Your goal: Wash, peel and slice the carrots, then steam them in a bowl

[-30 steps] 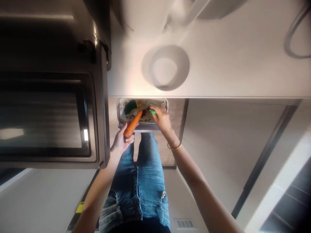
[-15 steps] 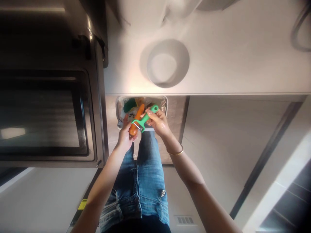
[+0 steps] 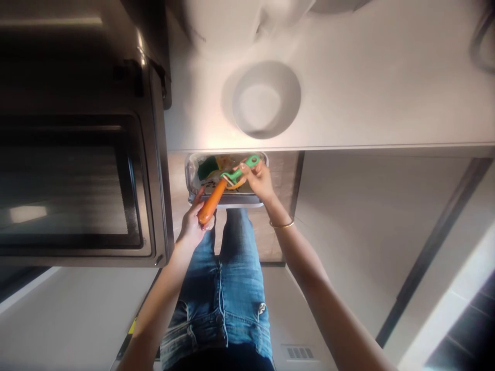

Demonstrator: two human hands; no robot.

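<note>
My left hand (image 3: pixel 192 225) is closed around the lower end of an orange carrot (image 3: pixel 212 200), which slants up to the right. My right hand (image 3: pixel 259 180) grips a green peeler (image 3: pixel 242 169) whose blade rests at the carrot's upper end, with a curl of orange peel hanging just below it. Both are held over a rectangular bin (image 3: pixel 193 196) on the floor that holds scraps and something green.
A white bowl (image 3: pixel 266 100) sits on the white counter (image 3: pixel 386 77) above the bin. A dark microwave (image 3: pixel 77 175) fills the left side. My legs in blue jeans (image 3: pixel 228 288) stand below. A grey cord shows at the far right.
The peeler slid from the carrot's lower part up to its far end, lifting a strip of peel. My left hand dropped back slightly with the carrot.
</note>
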